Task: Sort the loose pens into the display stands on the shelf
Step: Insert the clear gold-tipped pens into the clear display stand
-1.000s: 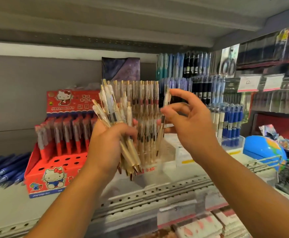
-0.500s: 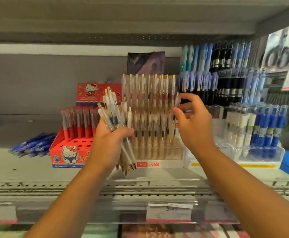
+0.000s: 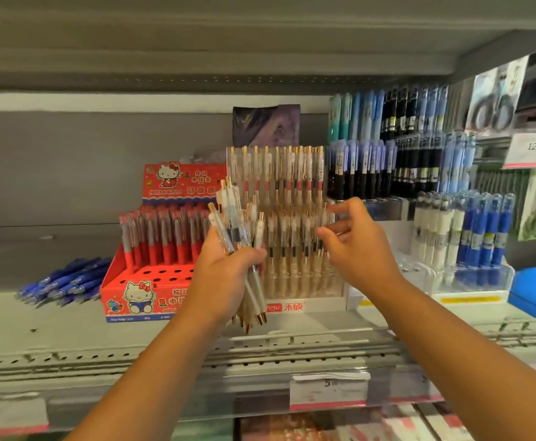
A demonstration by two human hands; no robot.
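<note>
Grey shop shelf [image 3: 69, 329] carries the displays. Left hand [image 3: 225, 275] grips a fan of clear pens [image 3: 231, 214], fingers wrapped mid-barrel, gold tips below the palm. Right hand [image 3: 359, 249] is at the clear stand [image 3: 304, 303], fingers apart and apparently empty. The pens look light, stiff and slick, so pinch one near its clip. Full rows crowd beyond the fingertips. A red box [image 3: 139, 291] stands just left of the knuckles, with blue pens [image 3: 66, 281] farther left.

Clear glossy plastic pens [image 3: 233, 224]; red cardboard stand [image 3: 139, 297].
</note>
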